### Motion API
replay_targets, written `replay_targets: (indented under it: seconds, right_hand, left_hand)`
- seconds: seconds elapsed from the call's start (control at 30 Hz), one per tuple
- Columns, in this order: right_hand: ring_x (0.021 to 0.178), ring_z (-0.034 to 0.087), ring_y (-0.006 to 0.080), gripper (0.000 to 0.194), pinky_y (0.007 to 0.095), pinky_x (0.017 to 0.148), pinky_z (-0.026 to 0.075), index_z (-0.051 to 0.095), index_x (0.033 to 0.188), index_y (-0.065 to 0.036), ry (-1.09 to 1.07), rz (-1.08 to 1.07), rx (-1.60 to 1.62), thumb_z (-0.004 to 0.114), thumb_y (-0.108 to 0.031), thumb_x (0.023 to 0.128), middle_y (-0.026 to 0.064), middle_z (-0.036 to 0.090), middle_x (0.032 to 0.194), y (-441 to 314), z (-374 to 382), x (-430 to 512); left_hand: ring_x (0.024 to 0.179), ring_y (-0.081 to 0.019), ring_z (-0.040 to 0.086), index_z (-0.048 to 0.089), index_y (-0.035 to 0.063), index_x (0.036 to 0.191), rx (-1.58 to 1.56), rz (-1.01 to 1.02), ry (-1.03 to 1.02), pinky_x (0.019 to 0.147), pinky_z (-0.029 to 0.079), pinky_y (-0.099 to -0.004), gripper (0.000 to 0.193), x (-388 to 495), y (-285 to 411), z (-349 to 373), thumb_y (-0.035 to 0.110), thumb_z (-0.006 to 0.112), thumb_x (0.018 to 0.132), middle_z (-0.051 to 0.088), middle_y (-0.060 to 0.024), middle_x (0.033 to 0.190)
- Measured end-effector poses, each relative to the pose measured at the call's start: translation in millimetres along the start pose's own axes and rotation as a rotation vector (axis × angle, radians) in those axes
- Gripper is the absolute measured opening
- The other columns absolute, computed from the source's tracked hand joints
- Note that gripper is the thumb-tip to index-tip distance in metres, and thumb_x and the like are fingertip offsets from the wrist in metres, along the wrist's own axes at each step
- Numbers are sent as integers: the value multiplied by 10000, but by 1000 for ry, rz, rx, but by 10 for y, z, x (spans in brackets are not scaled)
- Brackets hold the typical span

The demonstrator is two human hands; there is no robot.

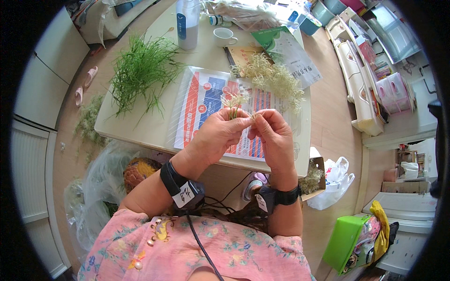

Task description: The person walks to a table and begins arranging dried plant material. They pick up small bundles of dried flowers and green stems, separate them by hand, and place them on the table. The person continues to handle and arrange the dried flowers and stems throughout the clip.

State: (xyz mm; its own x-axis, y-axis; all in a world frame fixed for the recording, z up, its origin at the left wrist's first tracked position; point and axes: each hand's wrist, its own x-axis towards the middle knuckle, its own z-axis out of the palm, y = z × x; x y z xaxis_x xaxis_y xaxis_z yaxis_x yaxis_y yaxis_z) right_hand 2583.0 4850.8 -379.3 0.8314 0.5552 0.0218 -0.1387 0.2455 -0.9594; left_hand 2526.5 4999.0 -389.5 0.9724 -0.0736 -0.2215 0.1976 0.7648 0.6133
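Observation:
Over a printed sheet (pixel 184 131) on the table, both of my hands meet at their fingertips. My left hand (pixel 219 131) holds thin green stems topped with pale, feathery flower heads (pixel 235 99). My right hand (pixel 276 131) pinches a small pale piece between thumb and forefinger, against the left fingertips. A heap of green grassy stems (pixel 142 72) lies on the table to the left. Beyond my right hand a pile of pale, curly flower heads (pixel 272 75) covers part of the sheet and a tan booklet (pixel 246 58).
At the table's (pixel 105 124) far side stand a bottle (pixel 187 30) and a white cup (pixel 223 37), near a green-and-white leaflet (pixel 302 63). A cardboard box (pixel 319 165) of dry plant matter and a white plastic bag (pixel 332 188) sit on the floor at right; clear plastic bags (pixel 105 175) lie at left.

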Motion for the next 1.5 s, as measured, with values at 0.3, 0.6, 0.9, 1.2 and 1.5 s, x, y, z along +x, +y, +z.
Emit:
replay_targets:
  seconds: [0.3, 0.6, 0.9, 1.2, 1.5]
  right_hand:
    - [638, 544, 75, 95, 202, 570, 429, 563, 860, -43, 169, -127, -73, 606, -118, 900, 11, 591, 745, 165, 73, 20]
    - [759, 578, 111, 129, 250, 690, 469, 558, 947, -5, -17, 121, 193, 578, -129, 916, 47, 607, 838, 82, 12, 24]
    - [789, 610, 139, 126, 271, 720, 502, 573, 983, -23, 6, 77, 205, 585, -125, 909, 84, 634, 912, 75, -100, 83]
    - [599, 542, 87, 194, 205, 505, 411, 591, 1018, 0, 160, -16, 105, 557, -170, 933, 26, 585, 741, -16, -110, 76]
    - [593, 518, 66, 147, 205, 509, 410, 573, 962, 9, 289, -91, -245, 550, -134, 935, 7, 553, 734, 100, -43, 107]
  left_hand:
    - [523, -10, 395, 587, 51, 933, 261, 112, 102, 444, 302, -163, 156, -37, -15, 51, 184, 641, 873, 518, 46, 682]
    - [529, -11, 405, 585, 55, 922, 312, 102, 110, 451, 312, -166, 145, -47, -27, 21, 177, 642, 867, 548, 39, 704]
    - [592, -27, 446, 566, 17, 1045, 255, 15, 2, 474, 354, -174, 186, -75, 73, 20, 152, 538, 920, 567, 11, 792]
    - [603, -43, 496, 555, 9, 1093, 202, 71, -16, 476, 371, -149, 221, -73, 108, -7, 175, 489, 961, 621, -44, 835]
    - [496, -38, 447, 530, 17, 946, 132, 102, 69, 409, 328, -168, 116, -78, 161, -63, 124, 564, 914, 638, -85, 805]
